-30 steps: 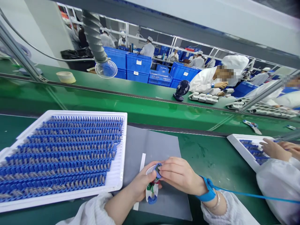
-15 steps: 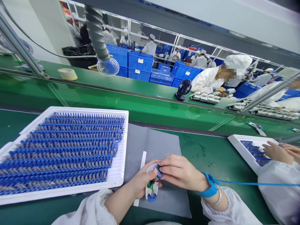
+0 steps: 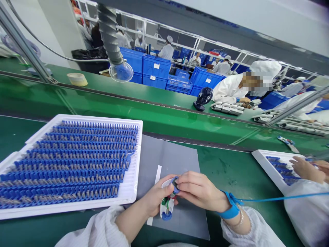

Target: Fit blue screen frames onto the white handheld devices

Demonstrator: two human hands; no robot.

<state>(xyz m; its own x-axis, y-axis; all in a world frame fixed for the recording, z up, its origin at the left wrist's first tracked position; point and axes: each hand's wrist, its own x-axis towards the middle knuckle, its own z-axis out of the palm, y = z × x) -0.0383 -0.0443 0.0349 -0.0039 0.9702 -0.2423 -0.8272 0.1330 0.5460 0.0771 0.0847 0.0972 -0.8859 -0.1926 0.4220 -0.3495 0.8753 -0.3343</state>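
Note:
A white and blue handheld device (image 3: pixel 166 206) with green wires showing inside is above a grey mat (image 3: pixel 189 219). My left hand (image 3: pixel 157 196) is wrapped round its body, thumb on top. The fingertips of my right hand (image 3: pixel 196 188) press together at a dark piece with a blue rim (image 3: pixel 175 185) at the device's upper end. A blue wrist strap (image 3: pixel 229 206) with a cord circles my right wrist. Left of the mat lies a white tray (image 3: pixel 138 161) holding rows of blue parts with metal pins.
At the right, another person's hands (image 3: pixel 308 168) work over a second white tray (image 3: pixel 269 175). A green rail (image 3: pixel 167 116) crosses behind the mat. Beyond it are a small fan (image 3: pixel 203 98), a tape roll (image 3: pixel 77 79) and a clear suction hood (image 3: pixel 121 72).
The view has shifted slightly. The dark piece at the device's upper end is tilted a little differently and shows more between my fingers. Both hands keep their hold.

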